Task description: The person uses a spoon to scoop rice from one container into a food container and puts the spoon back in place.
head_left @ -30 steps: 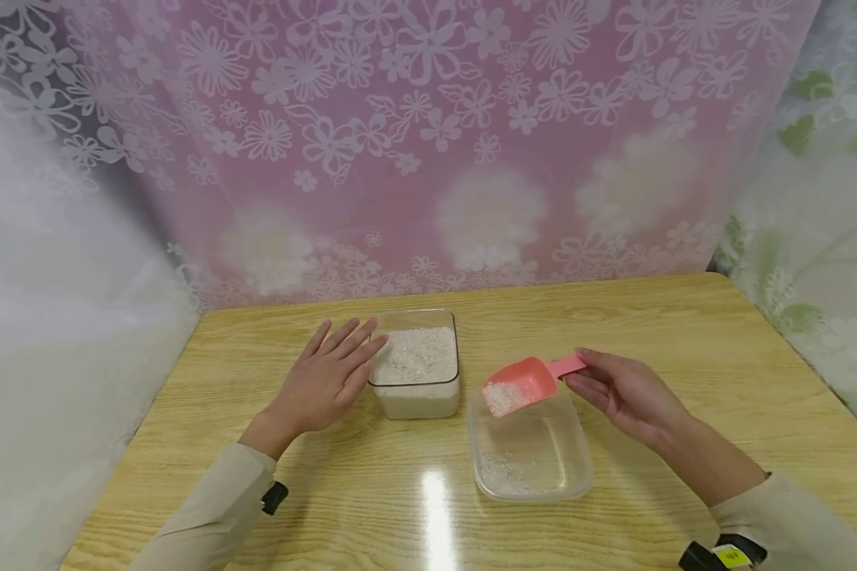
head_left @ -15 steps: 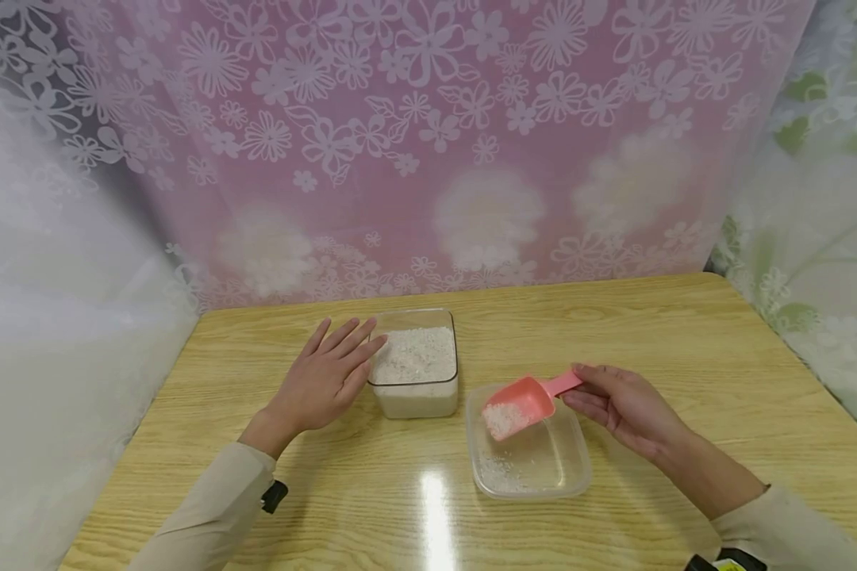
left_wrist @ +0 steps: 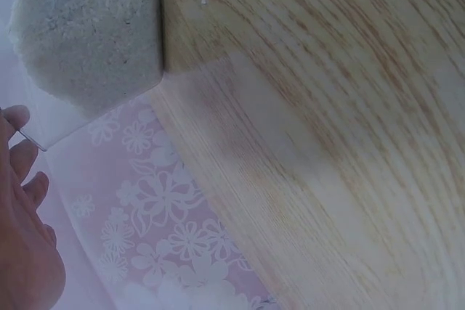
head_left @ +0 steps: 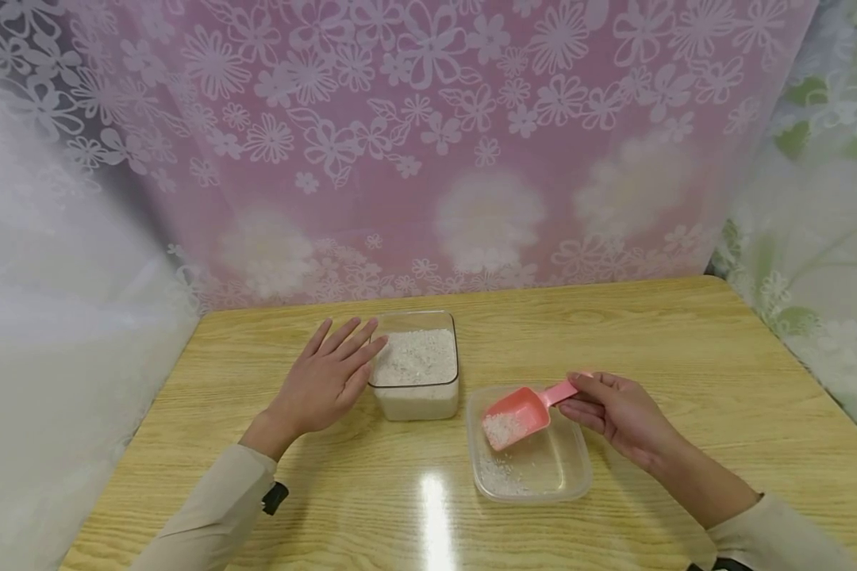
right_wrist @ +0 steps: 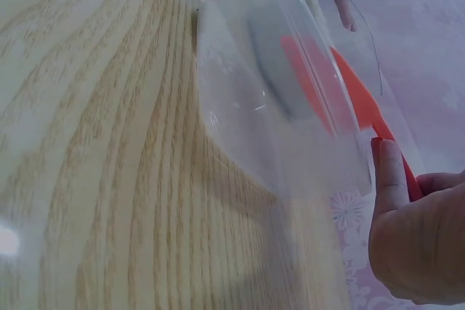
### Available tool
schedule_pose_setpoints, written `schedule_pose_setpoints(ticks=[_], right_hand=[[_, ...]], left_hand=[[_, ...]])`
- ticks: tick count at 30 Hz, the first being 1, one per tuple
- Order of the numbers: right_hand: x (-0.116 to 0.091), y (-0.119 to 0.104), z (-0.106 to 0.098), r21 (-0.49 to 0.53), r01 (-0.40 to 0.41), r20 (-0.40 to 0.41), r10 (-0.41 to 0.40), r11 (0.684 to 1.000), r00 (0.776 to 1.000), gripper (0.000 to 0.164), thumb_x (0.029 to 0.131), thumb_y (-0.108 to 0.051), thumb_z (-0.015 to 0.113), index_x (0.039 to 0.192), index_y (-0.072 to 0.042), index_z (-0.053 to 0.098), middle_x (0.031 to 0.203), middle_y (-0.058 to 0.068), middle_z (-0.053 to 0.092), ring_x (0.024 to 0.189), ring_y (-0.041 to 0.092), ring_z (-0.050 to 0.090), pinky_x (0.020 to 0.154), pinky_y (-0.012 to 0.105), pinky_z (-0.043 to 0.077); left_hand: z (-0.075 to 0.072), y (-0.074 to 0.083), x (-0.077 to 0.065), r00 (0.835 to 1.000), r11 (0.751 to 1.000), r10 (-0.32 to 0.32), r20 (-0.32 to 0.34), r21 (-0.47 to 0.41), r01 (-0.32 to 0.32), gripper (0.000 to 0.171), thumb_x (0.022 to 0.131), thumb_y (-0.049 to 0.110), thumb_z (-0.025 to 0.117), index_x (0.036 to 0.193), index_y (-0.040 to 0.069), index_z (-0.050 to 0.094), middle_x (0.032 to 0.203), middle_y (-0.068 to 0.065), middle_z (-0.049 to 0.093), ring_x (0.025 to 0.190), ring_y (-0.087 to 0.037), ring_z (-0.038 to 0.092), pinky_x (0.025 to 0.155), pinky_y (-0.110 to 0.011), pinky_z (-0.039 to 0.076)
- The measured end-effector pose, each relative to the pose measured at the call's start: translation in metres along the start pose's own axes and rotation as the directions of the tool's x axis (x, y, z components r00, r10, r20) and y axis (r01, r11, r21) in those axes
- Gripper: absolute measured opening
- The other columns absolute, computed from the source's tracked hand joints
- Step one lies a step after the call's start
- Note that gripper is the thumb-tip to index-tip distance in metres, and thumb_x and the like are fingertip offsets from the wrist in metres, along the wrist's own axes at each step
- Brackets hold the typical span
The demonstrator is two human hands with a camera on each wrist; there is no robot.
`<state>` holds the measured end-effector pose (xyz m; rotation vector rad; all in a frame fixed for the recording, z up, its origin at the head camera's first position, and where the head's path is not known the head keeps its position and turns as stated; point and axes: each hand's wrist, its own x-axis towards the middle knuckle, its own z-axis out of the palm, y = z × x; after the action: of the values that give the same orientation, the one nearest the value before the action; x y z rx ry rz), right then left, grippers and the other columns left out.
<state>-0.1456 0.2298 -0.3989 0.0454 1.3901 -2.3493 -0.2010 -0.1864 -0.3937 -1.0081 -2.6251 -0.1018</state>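
Note:
My right hand (head_left: 624, 416) pinches the handle of a pink scoop (head_left: 536, 408) between thumb and fingers. A small heap of rice (head_left: 503, 429) lies in the scoop's bowl, which hangs over a clear plastic container (head_left: 586, 468). Some loose grains lie on that container's floor at its near left. In the right wrist view the scoop (right_wrist: 356, 92) shows partly through the container's wall. My left hand (head_left: 321, 388), fingers straight and spread, touches the left rim of a taller clear bin (head_left: 421, 403) of rice. The left wrist view shows the fingertips at the bin's rim.
Both containers stand on a wood-grain table (head_left: 357, 507), the rice bin left of and behind the lower container. A pink floral curtain (head_left: 400, 159) hangs behind the table's far edge. Pale sheeting (head_left: 57, 341) hangs at the left, and a leaf-patterned curtain (head_left: 821, 262) at the right.
My right hand has lowered the scoop and brought it nearer to me, so its bowl sits further over the clear container. The left hand and the rice bin have stayed in place.

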Motion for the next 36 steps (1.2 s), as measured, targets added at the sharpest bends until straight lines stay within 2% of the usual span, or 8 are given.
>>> schedule_pose_setpoints(ticks=[10,16,23,36], right_hand=[[0.000,0.001,0.007,-0.075,0.018,-0.065,-0.023,0.997,0.998,0.016,0.098,-0.010,0.056,0.102,0.005,0.053,0.090,0.013,0.069,0.084,0.020,0.070,0.081,0.029,0.054],[0.000,0.001,0.011,-0.122,0.028,-0.071,-0.037,0.992,0.997,0.018,0.098,-0.010,0.055,0.102,0.006,0.049,0.091,0.011,0.068,0.083,0.019,0.070,0.082,0.029,0.054],[0.001,0.002,0.012,-0.141,0.028,-0.071,-0.038,0.990,0.997,0.021,0.099,-0.012,0.055,0.103,0.007,0.047,0.091,0.013,0.067,0.083,0.020,0.070,0.081,0.028,0.054],[0.000,0.001,0.016,-0.251,0.030,-0.169,-0.075,0.967,0.983,0.028,0.097,-0.016,0.059,0.104,0.007,0.048,0.089,0.013,0.070,0.081,0.021,0.070,0.077,0.029,0.055]], left_hand=[[0.000,-0.001,-0.001,1.000,1.000,0.011,-0.010,0.026,-0.011,0.051,0.104,0.038,0.022,0.149,0.019,0.038,0.154,-0.002,0.028,0.142,-0.023,0.020,0.116,-0.047,0.006],[0.001,-0.001,-0.002,1.000,0.999,0.018,-0.015,0.037,-0.017,0.052,0.105,0.039,0.020,0.149,0.019,0.038,0.154,-0.003,0.029,0.142,-0.024,0.022,0.116,-0.047,0.006],[0.000,0.000,-0.001,1.000,0.999,0.021,-0.005,0.050,-0.020,0.050,0.104,0.037,0.025,0.149,0.019,0.037,0.154,-0.003,0.028,0.142,-0.024,0.022,0.116,-0.047,0.006],[0.000,-0.001,0.001,1.000,0.999,0.014,-0.012,0.033,-0.013,0.049,0.104,0.036,0.027,0.149,0.019,0.038,0.154,-0.002,0.029,0.142,-0.023,0.023,0.116,-0.047,0.005]])
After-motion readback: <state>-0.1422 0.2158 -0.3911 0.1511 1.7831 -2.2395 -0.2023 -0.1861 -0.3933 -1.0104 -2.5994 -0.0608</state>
